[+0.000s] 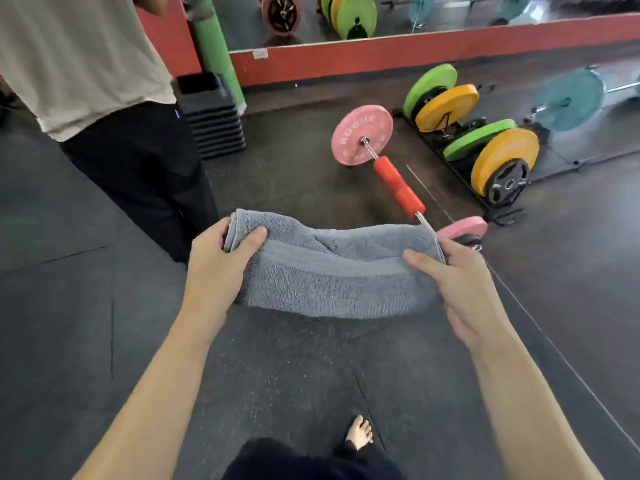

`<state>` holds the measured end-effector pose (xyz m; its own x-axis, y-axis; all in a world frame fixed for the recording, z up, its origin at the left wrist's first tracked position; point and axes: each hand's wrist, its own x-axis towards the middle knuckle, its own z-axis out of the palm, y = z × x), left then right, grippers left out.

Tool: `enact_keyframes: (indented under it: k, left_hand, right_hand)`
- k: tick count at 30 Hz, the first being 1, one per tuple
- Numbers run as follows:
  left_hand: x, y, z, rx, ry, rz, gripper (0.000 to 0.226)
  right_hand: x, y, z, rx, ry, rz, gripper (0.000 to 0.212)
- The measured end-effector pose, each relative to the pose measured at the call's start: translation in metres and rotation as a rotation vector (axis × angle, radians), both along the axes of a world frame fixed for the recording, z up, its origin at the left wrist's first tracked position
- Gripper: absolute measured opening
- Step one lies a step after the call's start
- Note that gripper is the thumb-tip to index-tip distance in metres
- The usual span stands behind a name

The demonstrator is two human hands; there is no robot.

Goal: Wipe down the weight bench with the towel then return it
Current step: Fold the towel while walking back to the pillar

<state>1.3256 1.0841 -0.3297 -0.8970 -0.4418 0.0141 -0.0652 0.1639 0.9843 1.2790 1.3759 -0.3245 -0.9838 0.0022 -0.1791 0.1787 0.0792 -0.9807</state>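
Observation:
A grey folded towel (332, 271) hangs stretched between both my hands at waist height above the dark rubber floor. My left hand (221, 261) pinches its left end, thumb on top. My right hand (464, 282) grips its right end the same way. The towel sags slightly in the middle. No weight bench is in view.
A person in a beige shirt and black trousers (138, 168) stands close at the left. A barbell with pink plates and a red pad (388, 168) lies on the floor ahead. A plate rack (485, 147) stands at the right, stacked black steps (211, 116) by the red wall. My bare foot (360, 433) shows below.

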Motion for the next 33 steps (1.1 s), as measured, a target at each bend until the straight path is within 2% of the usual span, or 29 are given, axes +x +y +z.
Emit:
enact_keyframes:
  k: [8, 14, 19, 24, 33]
  left_hand:
    - [-0.121, -0.017, 0.005, 0.014, -0.007, 0.240, 0.009]
    - [-0.227, -0.081, -0.012, 0.036, -0.006, 0.328, 0.009]
    - [-0.319, -0.140, 0.000, 0.025, 0.002, 0.351, 0.010]
    - [-0.392, -0.180, 0.014, 0.004, -0.010, 0.377, 0.008]
    - [-0.483, -0.203, 0.020, 0.006, -0.014, 0.489, 0.004]
  right_hand:
    - [-0.196, -0.032, 0.009, 0.051, 0.006, 0.262, 0.012]
    - [-0.323, -0.111, -0.015, 0.033, -0.011, 0.332, 0.015]
    - [-0.424, -0.174, -0.004, 0.018, -0.018, 0.359, 0.013]
    - [-0.505, -0.215, 0.012, -0.038, 0.001, 0.408, 0.017]
    - [-0.622, -0.255, 0.011, 0.004, -0.014, 0.483, 0.012]
